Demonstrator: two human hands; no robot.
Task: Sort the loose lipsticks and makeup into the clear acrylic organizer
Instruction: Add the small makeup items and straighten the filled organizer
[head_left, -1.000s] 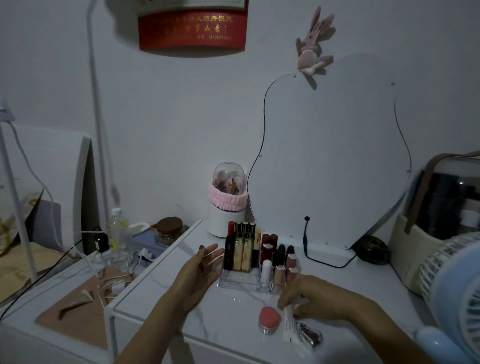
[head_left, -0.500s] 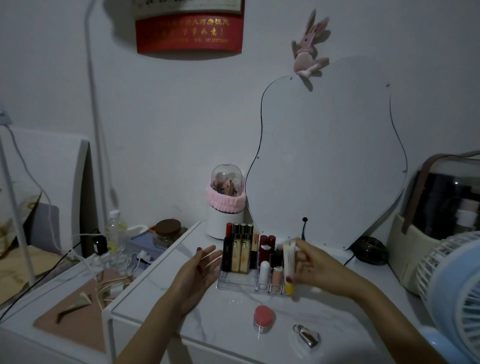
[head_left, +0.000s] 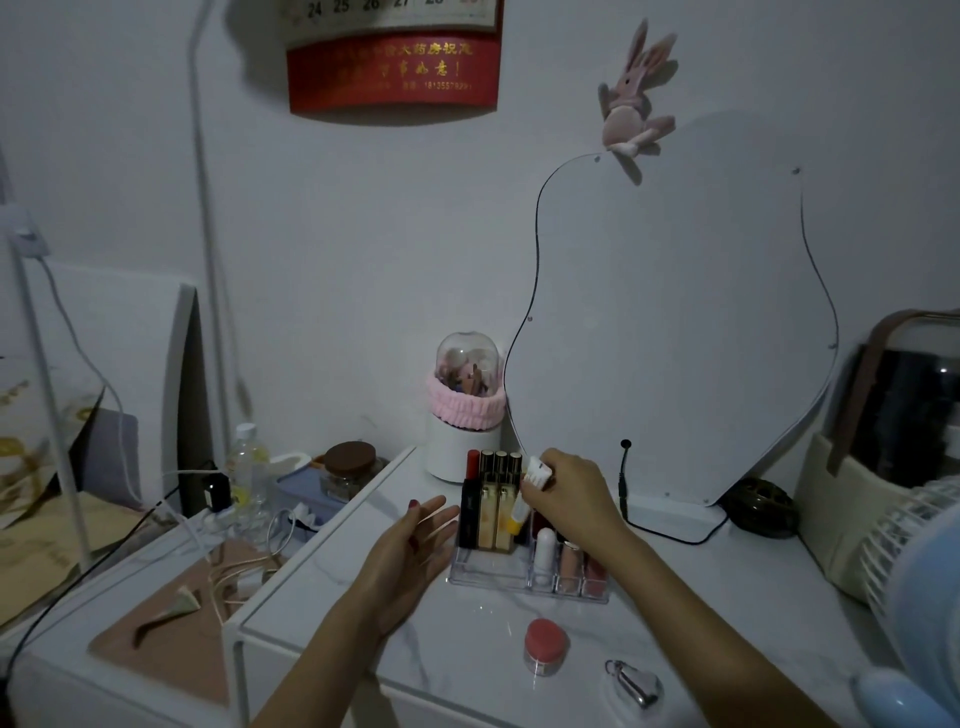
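Observation:
The clear acrylic organizer stands on the white marble-look table and holds several upright lipsticks in its back rows and front slots. My right hand is over the organizer's back row, shut on a white tube with a yellow cap, cap end down among the lipsticks. My left hand rests flat and open just left of the organizer, fingers touching or nearly touching its side. A small jar with a pink lid and a metal clip-like tool lie loose in front.
A curvy mirror leans on the wall behind the organizer, its cable trailing right. A domed pink-banded brush holder stands behind the organizer. A fan and case sit at right; a cluttered lower table lies left.
My right hand picked the white tube off the table front, lifted it past the organizer's right side, and now holds it over the back row. My left hand stayed put.

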